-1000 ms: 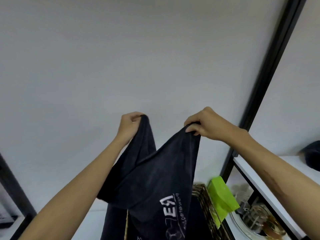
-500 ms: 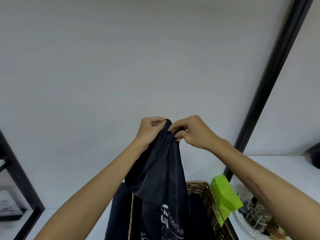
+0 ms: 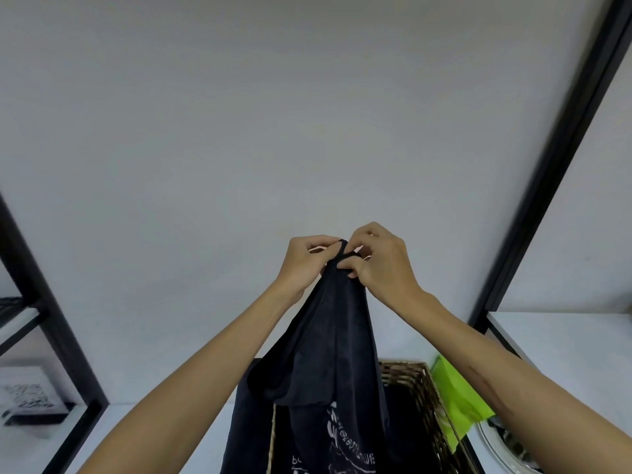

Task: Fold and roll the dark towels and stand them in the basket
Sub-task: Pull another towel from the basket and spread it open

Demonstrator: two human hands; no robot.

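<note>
Two bare forearms reach up from the bottom corners of the frame and meet just right of centre, against a plain pale wall. A second ago the hands were apart, stretching the top edge of a dark towel (image 3: 333, 340) between them; now they have come together, so the two upper corners meet and the cloth is doubled lengthwise, which looks like the first fold of the task. The left hand (image 3: 304, 265) pinches the gathered corners with curled fingers, and the right hand (image 3: 379, 265) pinches the same spot from the other side, its fingers also clenched on the cloth. The towel hangs in the air below the hands as a narrow, soft, sagging drape, near black with white printed lettering low down. Its lower part falls in front of a woven basket (image 3: 424, 395) at the bottom centre, standing on a white table (image 3: 143, 439). A bright green cloth (image 3: 455, 398) lies just right of the basket.
</note>
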